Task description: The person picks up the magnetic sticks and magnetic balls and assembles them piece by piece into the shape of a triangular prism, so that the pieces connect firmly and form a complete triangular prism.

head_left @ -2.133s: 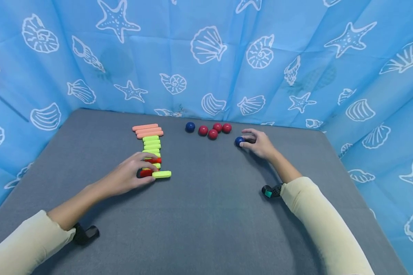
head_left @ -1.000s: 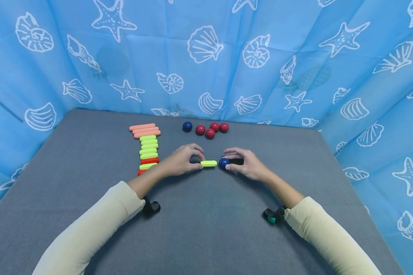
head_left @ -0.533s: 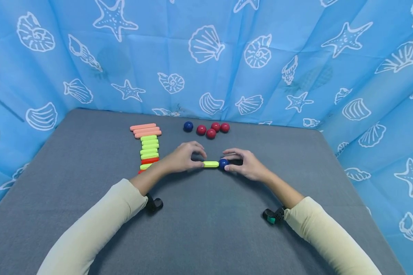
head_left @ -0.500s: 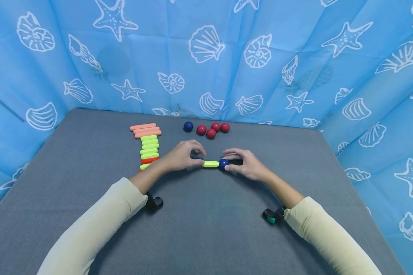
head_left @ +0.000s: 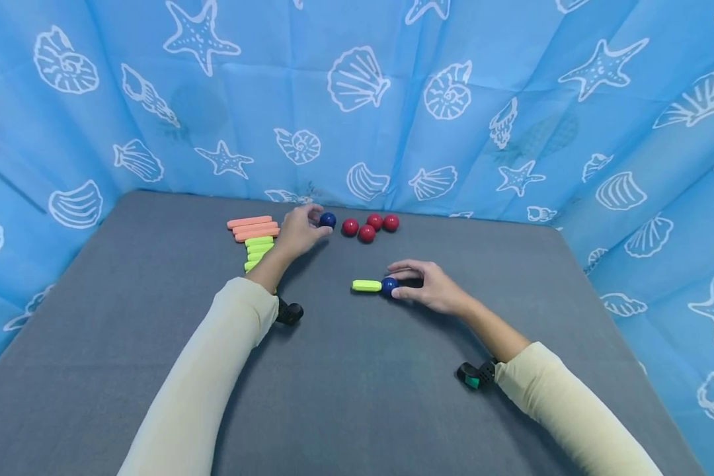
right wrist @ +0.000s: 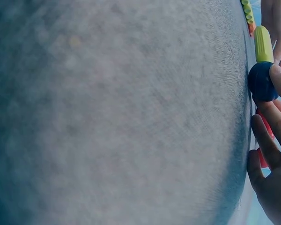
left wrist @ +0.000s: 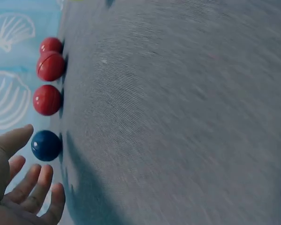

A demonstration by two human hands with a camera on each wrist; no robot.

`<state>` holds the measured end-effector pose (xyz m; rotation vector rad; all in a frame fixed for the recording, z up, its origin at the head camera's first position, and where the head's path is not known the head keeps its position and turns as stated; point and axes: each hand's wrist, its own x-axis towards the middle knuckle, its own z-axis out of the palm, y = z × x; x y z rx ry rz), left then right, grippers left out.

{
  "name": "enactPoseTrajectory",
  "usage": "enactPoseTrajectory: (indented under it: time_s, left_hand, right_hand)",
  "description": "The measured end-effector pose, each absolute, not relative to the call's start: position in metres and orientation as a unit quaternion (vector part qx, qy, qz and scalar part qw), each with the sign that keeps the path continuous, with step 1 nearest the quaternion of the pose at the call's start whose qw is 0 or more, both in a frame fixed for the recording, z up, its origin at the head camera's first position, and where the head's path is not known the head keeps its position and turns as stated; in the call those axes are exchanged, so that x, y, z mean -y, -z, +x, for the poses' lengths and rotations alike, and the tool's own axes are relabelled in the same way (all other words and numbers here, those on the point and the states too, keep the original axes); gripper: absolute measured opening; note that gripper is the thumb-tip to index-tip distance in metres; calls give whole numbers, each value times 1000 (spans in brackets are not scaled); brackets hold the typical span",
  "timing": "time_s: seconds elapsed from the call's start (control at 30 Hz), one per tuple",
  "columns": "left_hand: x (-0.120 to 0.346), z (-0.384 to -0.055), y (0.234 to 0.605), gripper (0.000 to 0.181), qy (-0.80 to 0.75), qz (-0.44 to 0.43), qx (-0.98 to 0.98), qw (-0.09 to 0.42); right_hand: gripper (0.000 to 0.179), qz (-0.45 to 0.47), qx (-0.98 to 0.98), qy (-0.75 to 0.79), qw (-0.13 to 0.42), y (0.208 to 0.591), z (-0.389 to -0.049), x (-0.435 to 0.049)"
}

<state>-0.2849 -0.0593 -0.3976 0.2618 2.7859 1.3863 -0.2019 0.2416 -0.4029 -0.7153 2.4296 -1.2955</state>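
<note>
My right hand (head_left: 433, 288) holds a dark blue ball (head_left: 389, 285) between thumb and fingers, low at the table. One end of a yellow-green stick (head_left: 365, 285) meets that ball; its other end points left and no hand is on it. At the back, my left hand (head_left: 299, 231) reaches toward a second dark blue ball (head_left: 328, 220). In the left wrist view its thumb and fingers are spread on either side of this blue ball (left wrist: 47, 146), with a gap showing around it. My left forearm hides part of the stick row.
Several red balls (head_left: 367, 233) sit right of the far blue ball. Salmon sticks (head_left: 256, 234) lie at the back left, with yellow-green sticks (head_left: 258, 249) lined up below them. A blue seashell curtain (head_left: 357, 119) hangs behind the grey table (head_left: 357, 383).
The left hand carried the yellow-green stick to the middle, brought it against the blue ball, let go, then moved back and left. The right hand brought its ball left and nearer, then stayed.
</note>
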Motion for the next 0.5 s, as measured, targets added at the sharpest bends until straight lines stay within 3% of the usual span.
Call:
enactPoseTrajectory:
  time_s: [0.2, 0.5]
  left_hand:
    - [53, -295, 401, 57, -419, 117, -899, 49]
    - [57, -291, 405, 35, -388, 165, -905, 65]
  right_hand:
    - [49, -249, -844, 452, 143, 403, -201, -245]
    - [49, -250, -841, 457, 148, 403, -202, -243]
